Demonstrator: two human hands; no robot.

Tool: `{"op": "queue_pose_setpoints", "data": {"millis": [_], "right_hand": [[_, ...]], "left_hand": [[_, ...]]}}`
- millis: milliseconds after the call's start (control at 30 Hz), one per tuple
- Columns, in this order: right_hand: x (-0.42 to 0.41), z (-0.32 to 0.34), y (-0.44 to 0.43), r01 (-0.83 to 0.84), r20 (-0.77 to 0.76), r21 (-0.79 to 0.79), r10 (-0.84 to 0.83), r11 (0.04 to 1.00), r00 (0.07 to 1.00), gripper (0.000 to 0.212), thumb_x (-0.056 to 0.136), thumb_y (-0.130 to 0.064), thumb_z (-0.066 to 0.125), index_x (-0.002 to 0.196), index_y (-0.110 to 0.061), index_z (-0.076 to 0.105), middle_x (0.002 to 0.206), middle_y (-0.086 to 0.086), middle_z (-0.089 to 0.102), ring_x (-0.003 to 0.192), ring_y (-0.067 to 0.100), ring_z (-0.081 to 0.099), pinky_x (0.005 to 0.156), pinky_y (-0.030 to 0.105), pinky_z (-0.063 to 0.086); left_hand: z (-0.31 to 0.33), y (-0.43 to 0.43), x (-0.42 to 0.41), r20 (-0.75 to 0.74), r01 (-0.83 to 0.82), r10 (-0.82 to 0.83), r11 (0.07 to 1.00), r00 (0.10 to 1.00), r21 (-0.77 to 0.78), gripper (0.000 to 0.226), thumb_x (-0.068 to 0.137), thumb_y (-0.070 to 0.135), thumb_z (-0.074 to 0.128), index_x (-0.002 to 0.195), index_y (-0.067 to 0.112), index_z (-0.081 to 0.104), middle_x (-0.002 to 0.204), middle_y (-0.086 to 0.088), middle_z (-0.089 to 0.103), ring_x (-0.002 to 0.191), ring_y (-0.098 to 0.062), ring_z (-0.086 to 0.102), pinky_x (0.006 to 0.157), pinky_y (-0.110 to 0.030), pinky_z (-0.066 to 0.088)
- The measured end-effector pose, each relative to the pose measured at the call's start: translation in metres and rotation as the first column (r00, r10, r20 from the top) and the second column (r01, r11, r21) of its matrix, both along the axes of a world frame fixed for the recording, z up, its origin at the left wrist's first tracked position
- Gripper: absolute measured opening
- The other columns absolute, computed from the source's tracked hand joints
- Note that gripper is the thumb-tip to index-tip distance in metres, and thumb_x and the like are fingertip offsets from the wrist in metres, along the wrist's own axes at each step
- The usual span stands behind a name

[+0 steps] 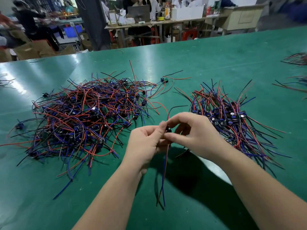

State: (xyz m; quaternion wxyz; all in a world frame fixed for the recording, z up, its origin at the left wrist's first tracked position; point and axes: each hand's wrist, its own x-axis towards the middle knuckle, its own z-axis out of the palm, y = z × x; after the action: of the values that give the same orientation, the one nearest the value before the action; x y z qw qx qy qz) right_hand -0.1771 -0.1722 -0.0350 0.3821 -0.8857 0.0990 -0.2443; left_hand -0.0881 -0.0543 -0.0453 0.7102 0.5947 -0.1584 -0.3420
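Here, above the green counter (216, 55), the person holds one small wired module (167, 128) between both hands. The left hand (146, 141) pinches it from the left with curled fingers, and the right hand (194, 135) closes its thumb and fingertips on it from the right, so the dark part is mostly hidden. Its red and blue leads (164, 171) hang down between the forearms. To the left lies a large tangled heap (79, 120) of the same wired modules; to the right, a tidier pile (232, 117) lies with its leads fanned out. A single module (163, 79) lies apart, farther back between the two.
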Motion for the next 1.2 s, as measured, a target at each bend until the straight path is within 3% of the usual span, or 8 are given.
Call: {"op": "queue_pose_setpoints", "data": {"millis": [233, 300, 400, 467, 633, 867, 1033, 1200], "right_hand": [[-0.004, 0.013, -0.008, -0.009, 0.280, 0.422, -0.121, 0.907, 0.952, 0.022, 0.078, 0.003, 0.072, 0.085, -0.018, 0.071, 0.073, -0.006, 0.073, 0.065, 0.006, 0.064, 0.066, 0.018, 0.052], [-0.010, 0.021, -0.020, 0.048, 0.398, 0.477, -0.264, 0.878, 0.879, 0.022, 0.079, 0.003, 0.070, 0.088, -0.017, 0.071, 0.073, -0.006, 0.072, 0.063, 0.007, 0.061, 0.063, 0.017, 0.050], [-0.018, 0.024, -0.041, 0.364, 0.391, 0.345, -0.485, 0.865, 0.782, 0.020, 0.077, -0.006, 0.072, 0.087, -0.024, 0.071, 0.079, -0.004, 0.072, 0.068, 0.008, 0.065, 0.069, 0.020, 0.052], [-0.021, 0.019, -0.055, 0.556, 0.185, 0.067, -0.558, 0.828, 0.809, 0.018, 0.074, -0.012, 0.072, 0.087, -0.023, 0.072, 0.079, -0.001, 0.070, 0.073, 0.014, 0.065, 0.073, 0.025, 0.051], [-0.020, 0.002, -0.066, 0.414, -0.374, -0.378, -0.546, 0.828, 0.749, 0.011, 0.075, -0.020, 0.071, 0.086, -0.018, 0.071, 0.084, 0.003, 0.069, 0.086, 0.025, 0.062, 0.074, 0.027, 0.044], [-0.011, 0.004, -0.047, 0.490, -0.055, -0.261, -0.520, 0.831, 0.852, 0.009, 0.081, -0.016, 0.063, 0.084, -0.018, 0.072, 0.074, -0.008, 0.065, 0.069, 0.010, 0.057, 0.064, 0.014, 0.037], [-0.007, 0.003, -0.036, 0.436, -0.049, -0.213, -0.455, 0.875, 0.889, 0.011, 0.081, -0.011, 0.063, 0.082, -0.016, 0.072, 0.069, -0.013, 0.060, 0.066, 0.000, 0.054, 0.061, 0.004, 0.031], [-0.008, 0.003, -0.034, 0.418, -0.060, -0.176, -0.434, 0.891, 0.899, 0.012, 0.081, -0.010, 0.062, 0.082, -0.017, 0.072, 0.070, -0.013, 0.062, 0.067, -0.007, 0.054, 0.063, 0.000, 0.033]], "left_hand": [[0.010, 0.001, 0.006, -0.033, -0.024, 0.024, 1.000, 0.999, -0.003, 0.045, 0.099, 0.043, 0.038, 0.091, 0.009, 0.067, 0.084, -0.008, 0.075, 0.068, -0.019, 0.072, 0.054, -0.026, 0.056], [0.010, 0.007, 0.015, 0.157, -0.191, 0.182, 0.981, 0.971, 0.042, 0.027, 0.098, 0.028, 0.049, 0.086, 0.014, 0.068, 0.083, -0.006, 0.074, 0.068, -0.015, 0.071, 0.058, -0.024, 0.057], [0.006, 0.023, 0.036, 0.808, -0.575, 0.260, 0.810, 0.529, 0.116, 0.013, 0.087, 0.014, 0.060, 0.094, 0.020, 0.069, 0.093, 0.001, 0.069, 0.085, -0.013, 0.064, 0.081, -0.026, 0.048], [0.001, 0.031, 0.045, 0.925, -0.681, 0.151, 0.719, 0.350, 0.140, 0.028, 0.083, 0.014, 0.061, 0.110, 0.018, 0.064, 0.110, -0.004, 0.063, 0.104, -0.021, 0.055, 0.093, -0.032, 0.040], [-0.009, 0.036, 0.050, 0.794, -0.682, -0.324, 0.407, 0.514, 0.607, 0.031, 0.087, 0.020, 0.053, 0.119, 0.022, 0.056, 0.115, -0.005, 0.063, 0.110, -0.028, 0.054, 0.094, -0.039, 0.036], [-0.001, 0.031, 0.044, 0.903, -0.784, -0.214, 0.447, 0.373, 0.430, 0.014, 0.086, 0.032, 0.055, 0.096, 0.032, 0.066, 0.098, 0.002, 0.064, 0.100, -0.026, 0.051, 0.088, -0.038, 0.025], [-0.003, 0.035, 0.046, 0.864, -0.783, -0.207, 0.365, 0.458, 0.503, 0.011, 0.081, 0.035, 0.061, 0.088, 0.031, 0.053, 0.098, 0.001, 0.032, 0.102, -0.030, 0.038, 0.090, -0.041, 0.025], [-0.007, 0.036, 0.051, 0.908, -0.823, -0.136, 0.386, 0.395, 0.416, 0.013, 0.078, 0.037, 0.065, 0.085, 0.030, 0.056, 0.112, -0.002, 0.035, 0.105, -0.030, 0.033, 0.092, -0.041, 0.025]]}}
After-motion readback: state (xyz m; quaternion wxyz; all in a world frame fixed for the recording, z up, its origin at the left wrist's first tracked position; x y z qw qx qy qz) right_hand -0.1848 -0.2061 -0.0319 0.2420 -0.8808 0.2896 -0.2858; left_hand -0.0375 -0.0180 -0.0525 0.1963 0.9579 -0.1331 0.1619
